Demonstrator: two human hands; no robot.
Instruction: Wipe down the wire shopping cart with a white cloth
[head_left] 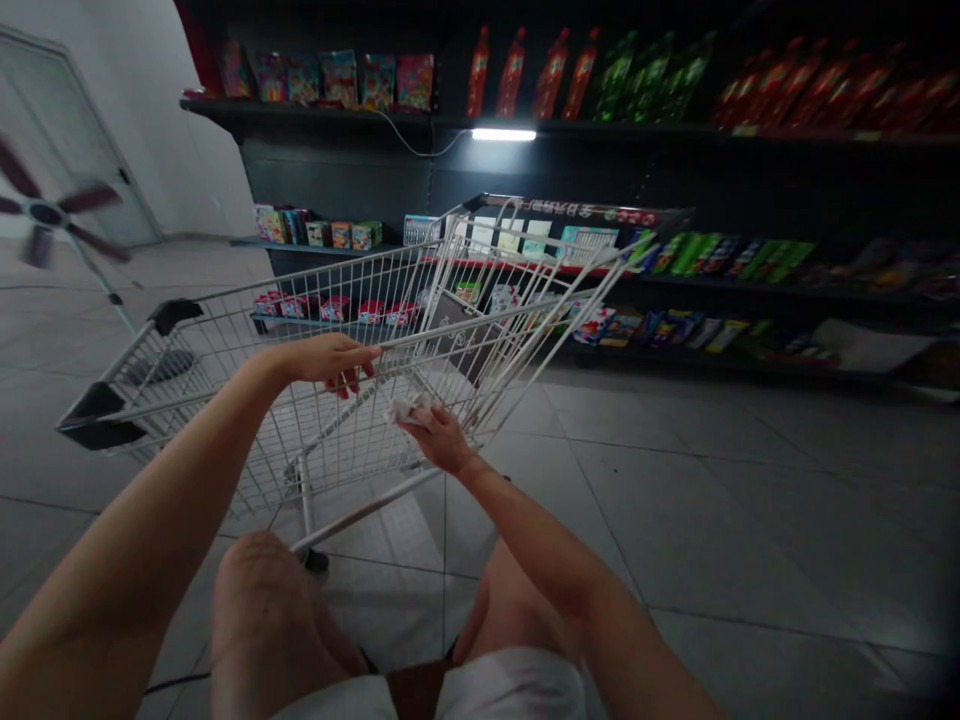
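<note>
A wire shopping cart (pixel 352 400) with a black plastic handle (pixel 101 417) stands right in front of me, its far end pointing toward the shelves. My left hand (pixel 326 365) curls over the cart's upper side rail (pixel 420 342), with the fingers wrapped around the wire. My right hand (pixel 439 440) is lower, inside the line of the basket. It pinches a crumpled white cloth or tissue (pixel 405 410) against the wires. My bent knees show at the bottom, close behind the cart.
Dark store shelves (pixel 570 130) with bottles, boxes and packets run along the far wall, lit by a strip lamp (pixel 504 134). A standing fan (pixel 45 212) with blurred blades is at the left, near a pale door (pixel 67 140). Grey tiles cover the floor (pixel 712 500).
</note>
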